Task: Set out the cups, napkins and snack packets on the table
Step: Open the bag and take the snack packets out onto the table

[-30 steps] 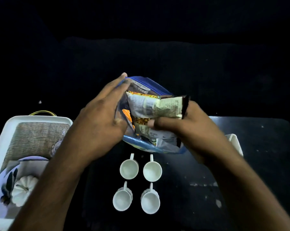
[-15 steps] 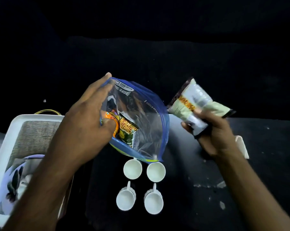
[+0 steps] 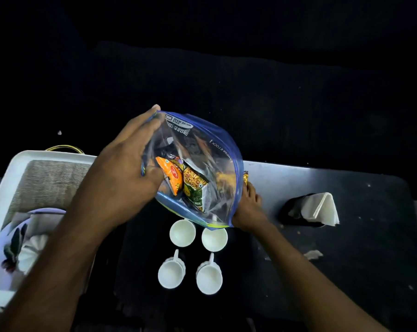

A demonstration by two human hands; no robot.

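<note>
My left hand (image 3: 121,178) holds a clear zip bag with a blue rim (image 3: 217,149) open above the table, thumb inside its mouth. Inside the bag lie an orange snack packet (image 3: 172,174) and a green-yellow one (image 3: 194,188). My right hand (image 3: 249,209) is low on the dark table (image 3: 346,259) behind the bag, its fingers on a yellow snack packet (image 3: 245,178) that the bag mostly hides. Several white cups stand in two rows below the bag, such as one cup (image 3: 182,232) and another (image 3: 209,279). White napkins (image 3: 320,209) stand in a black holder at right.
A white tray (image 3: 1,188) at the left holds a woven mat (image 3: 46,183), a patterned plate and a white pumpkin-shaped piece (image 3: 32,250). Paper scraps (image 3: 313,254) lie on the table's right part. Beyond the table's far edge all is dark.
My right hand drew a packet out of the bag, swung it right, then lowered it to the table behind the bag. My left hand kept the bag open.
</note>
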